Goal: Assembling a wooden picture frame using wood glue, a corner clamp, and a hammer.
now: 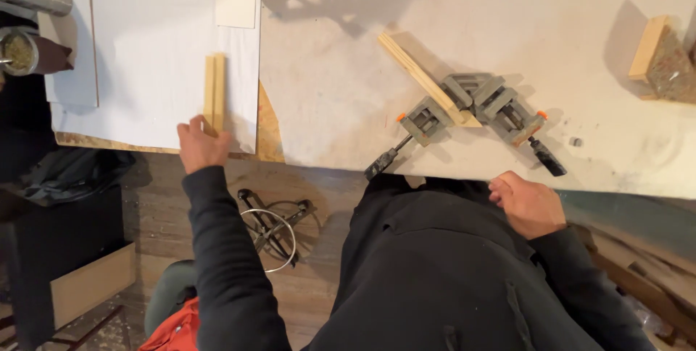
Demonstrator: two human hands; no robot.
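— What's the left hand on?

— Its fingers close on the near ends of two thin wood strips lying side by side on the white sheet. Light, stiff, probably easy to snap; best pinched near the ends.

— And the right hand?

— Loosely curled at the table's edge, holding nothing I can see, near the grey corner clamp gripping another strip.
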